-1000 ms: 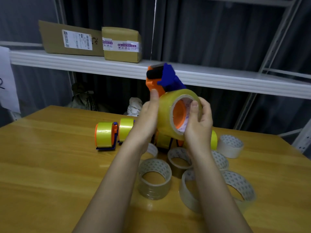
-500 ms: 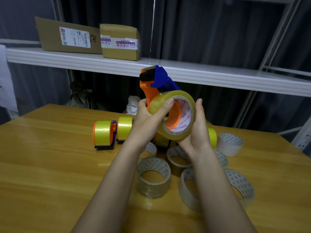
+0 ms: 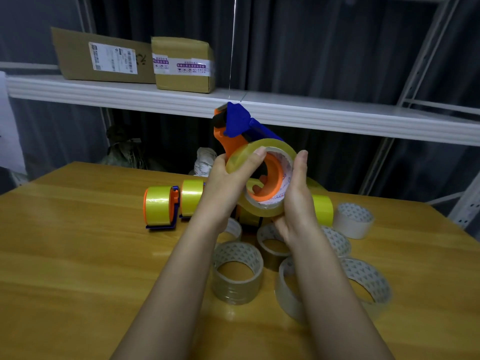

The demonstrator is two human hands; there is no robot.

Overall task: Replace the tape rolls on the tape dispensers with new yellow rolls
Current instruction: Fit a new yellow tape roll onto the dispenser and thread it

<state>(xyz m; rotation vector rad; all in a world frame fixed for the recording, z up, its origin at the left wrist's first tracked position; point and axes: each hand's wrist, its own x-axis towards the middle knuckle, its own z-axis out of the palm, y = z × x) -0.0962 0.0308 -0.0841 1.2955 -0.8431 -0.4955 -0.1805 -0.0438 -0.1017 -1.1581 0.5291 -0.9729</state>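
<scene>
An orange and blue tape dispenser (image 3: 235, 126) is held up above the table, cutter end upward. A pale clear tape roll (image 3: 262, 207) sits around its orange hub. My left hand (image 3: 227, 185) grips the dispenser and the roll's left side, thumb lying across the roll's top. My right hand (image 3: 296, 198) presses flat against the roll's right face, fingers straight. On the table behind, a dispenser with a yellow roll (image 3: 158, 206) lies beside a second yellow roll (image 3: 192, 201). A third yellow roll (image 3: 323, 209) shows right of my right hand.
Several used clear rolls lie on the wooden table (image 3: 78, 268) under my arms, among them one (image 3: 237, 272) near the middle and one (image 3: 353, 219) at the right. A white shelf (image 3: 337, 118) with two cardboard boxes (image 3: 181, 63) runs behind.
My right hand's fingers left the roll's core and now lie flat on its right face. My left thumb moved onto the roll's top. The dispenser tilted slightly left.
</scene>
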